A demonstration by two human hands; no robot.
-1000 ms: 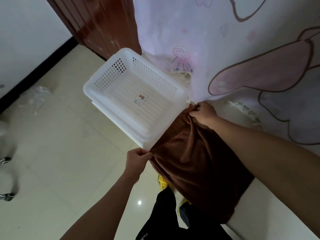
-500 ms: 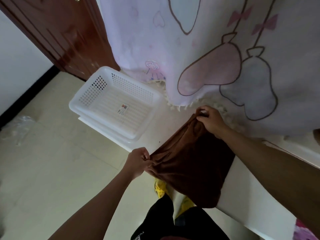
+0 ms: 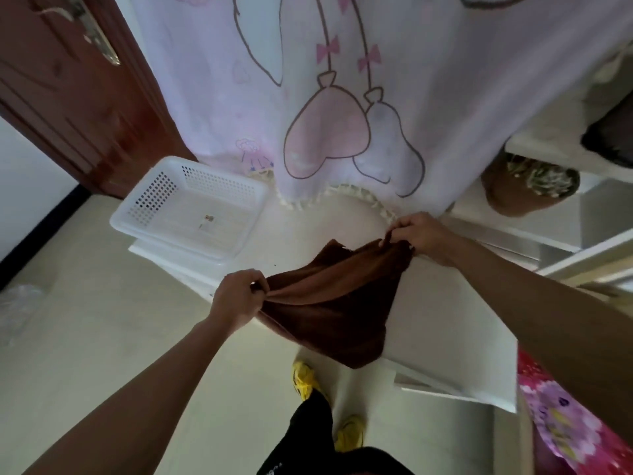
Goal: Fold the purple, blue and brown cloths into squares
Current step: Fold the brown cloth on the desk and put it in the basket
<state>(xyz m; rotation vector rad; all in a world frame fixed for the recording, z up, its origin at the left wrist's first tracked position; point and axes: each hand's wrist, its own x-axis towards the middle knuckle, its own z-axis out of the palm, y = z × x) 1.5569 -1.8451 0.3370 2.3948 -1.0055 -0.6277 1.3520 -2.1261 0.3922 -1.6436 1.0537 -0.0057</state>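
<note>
1. Since 0.5 s ago you've carried the cloth (image 3: 337,299) rightward, clear of the basket (image 3: 191,214).
2. Your L hand (image 3: 238,298) is pinched tight on its near-left corner; R hand (image 3: 419,236) grips the far corner.
3. Cloth stretches btwn both, draping over the white tabletop (image 3: 445,323) edge.
4. Basket sits far-left on table, curtain (image 3: 308,97) behind.

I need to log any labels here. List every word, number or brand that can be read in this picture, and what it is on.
None can be read.
Sticker on the floor of the white basket: too small and blurred to read.
White marks on the black trousers at the bottom edge: cut off and blurred, not readable.
Pink curtain: drawings only, no words.
</note>
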